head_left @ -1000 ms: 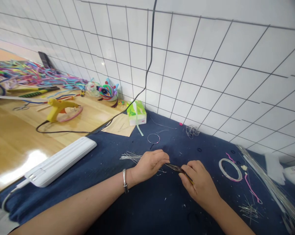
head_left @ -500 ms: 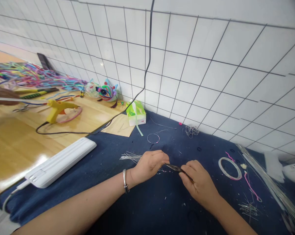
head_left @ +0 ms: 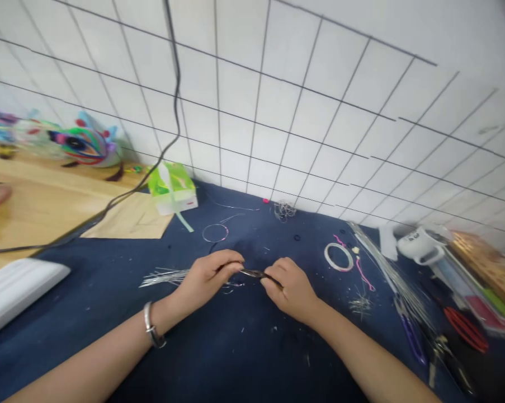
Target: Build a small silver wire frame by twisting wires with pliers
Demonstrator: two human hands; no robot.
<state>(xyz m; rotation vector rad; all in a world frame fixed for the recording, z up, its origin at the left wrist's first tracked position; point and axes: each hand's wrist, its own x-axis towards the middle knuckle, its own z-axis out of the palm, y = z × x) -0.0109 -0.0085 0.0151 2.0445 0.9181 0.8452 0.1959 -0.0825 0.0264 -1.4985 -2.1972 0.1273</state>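
Dark pliers (head_left: 254, 273) are gripped in my right hand (head_left: 292, 291), their jaws pointing left. The jaw tips meet the pinched fingers of my left hand (head_left: 212, 274); whatever those fingers hold is too small to make out. Behind my left hand lies a bundle of silvery wires (head_left: 162, 277) on the dark blue cloth (head_left: 252, 347). A thin wire ring (head_left: 215, 233) with pink bits rests farther back. Small pink and silver bits lie just below the pliers.
At the back left stands a green-and-white tissue pack (head_left: 172, 187), with a white power strip (head_left: 21, 291) nearer. On the right are a white tape roll (head_left: 338, 257), long wires (head_left: 390, 274), purple-handled pliers (head_left: 412, 336) and a white mug (head_left: 420, 245). A black cable hangs before the tiled wall.
The view has swung to the right, bringing the mug and purple-handled pliers into sight while the yellow glue gun has left it. Both hands keep nearly the same pose around the pliers.
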